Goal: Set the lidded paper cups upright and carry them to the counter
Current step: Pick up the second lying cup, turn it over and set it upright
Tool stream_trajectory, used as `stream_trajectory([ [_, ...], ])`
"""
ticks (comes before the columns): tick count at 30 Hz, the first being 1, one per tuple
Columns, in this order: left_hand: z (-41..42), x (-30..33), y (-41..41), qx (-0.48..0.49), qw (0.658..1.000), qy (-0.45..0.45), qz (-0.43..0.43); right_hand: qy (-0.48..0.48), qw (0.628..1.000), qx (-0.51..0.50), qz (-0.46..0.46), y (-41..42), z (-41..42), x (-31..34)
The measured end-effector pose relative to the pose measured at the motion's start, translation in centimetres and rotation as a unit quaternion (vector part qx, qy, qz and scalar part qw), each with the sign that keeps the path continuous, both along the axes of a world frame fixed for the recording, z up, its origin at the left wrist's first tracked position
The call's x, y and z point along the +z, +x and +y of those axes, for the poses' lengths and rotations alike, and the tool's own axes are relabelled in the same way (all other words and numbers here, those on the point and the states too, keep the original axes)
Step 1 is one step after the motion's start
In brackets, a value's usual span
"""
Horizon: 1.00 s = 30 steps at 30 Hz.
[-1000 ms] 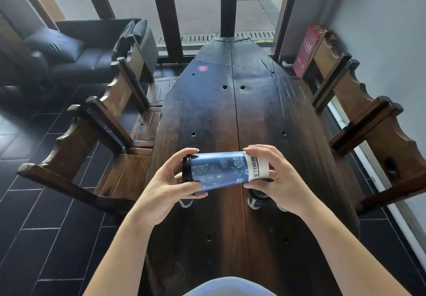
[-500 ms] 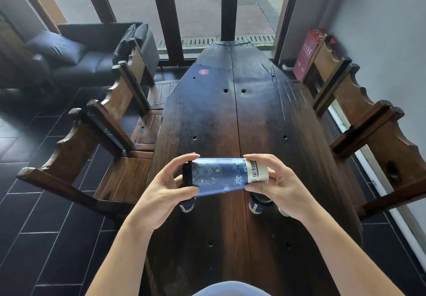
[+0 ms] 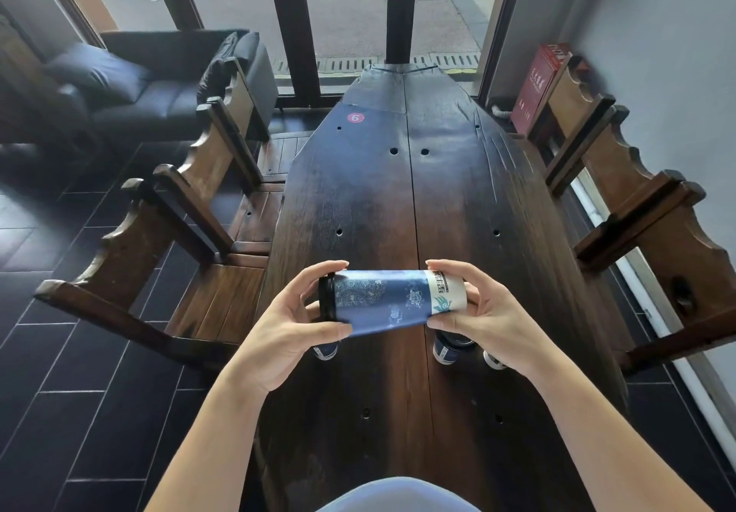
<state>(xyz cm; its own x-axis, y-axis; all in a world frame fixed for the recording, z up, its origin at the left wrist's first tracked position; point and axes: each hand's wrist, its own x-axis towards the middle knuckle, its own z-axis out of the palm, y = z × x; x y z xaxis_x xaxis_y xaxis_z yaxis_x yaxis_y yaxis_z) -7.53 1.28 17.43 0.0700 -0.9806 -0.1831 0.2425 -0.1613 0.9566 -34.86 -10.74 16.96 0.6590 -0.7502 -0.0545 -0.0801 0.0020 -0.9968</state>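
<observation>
- A blue paper cup (image 3: 392, 301) is held on its side above the near end of the dark wooden table (image 3: 402, 200), black lid to the left and white base band to the right.
- The cup's wall carries pale floral and wave patterns on blue; the white band bears a teal swirl logo and dark characters, turned sideways and too small to read.
- The left hand (image 3: 284, 336) is closed on the lid end: the thumb lies along the lower wall of the cup, and the fingers curl over the black lid rim from above.
- The right hand (image 3: 484, 312) is closed on the base end: the thumb presses the underside by the white band, and the fingers wrap over the top and around the bottom of the cup.
- Beneath the hands, three more blue cups show only in part on the table: one (image 3: 325, 351) under the left hand, one with a dark lid (image 3: 450, 350) and one (image 3: 494, 360) under the right hand. I cannot tell whether they stand or lie.
- Wooden benches (image 3: 191, 208) flank the table on both sides.
- Further up the table, a round pink sticker (image 3: 355, 118) bears a white digit, a 6 or a 9.
- By the far right bench, a red box (image 3: 535, 87) leans at the wall with white characters that cannot be read.
- A dark leather sofa (image 3: 159, 73) stands at far left, before the glass doors.
</observation>
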Motion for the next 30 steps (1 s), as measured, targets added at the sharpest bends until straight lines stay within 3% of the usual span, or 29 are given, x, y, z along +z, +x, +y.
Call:
stream_trajectory([
  [5,0.02,-0.03,0.02,0.001,0.999,0.026,0.034,0.021,0.999,-0.027,-0.007,0.14,0.19,-0.01],
  [10,-0.02,-0.25,0.14,0.013,1.000,0.001,0.027,0.002,0.999,-0.013,0.051,-0.11,-0.21,-0.26],
  [15,-0.17,-0.36,0.16,0.009,0.999,0.019,0.029,0.009,1.000,-0.021,0.007,0.01,0.07,-0.04],
  [30,-0.24,-0.95,0.31,-0.003,1.000,0.019,0.002,0.031,0.999,-0.036,-0.009,-0.55,0.20,-0.43],
])
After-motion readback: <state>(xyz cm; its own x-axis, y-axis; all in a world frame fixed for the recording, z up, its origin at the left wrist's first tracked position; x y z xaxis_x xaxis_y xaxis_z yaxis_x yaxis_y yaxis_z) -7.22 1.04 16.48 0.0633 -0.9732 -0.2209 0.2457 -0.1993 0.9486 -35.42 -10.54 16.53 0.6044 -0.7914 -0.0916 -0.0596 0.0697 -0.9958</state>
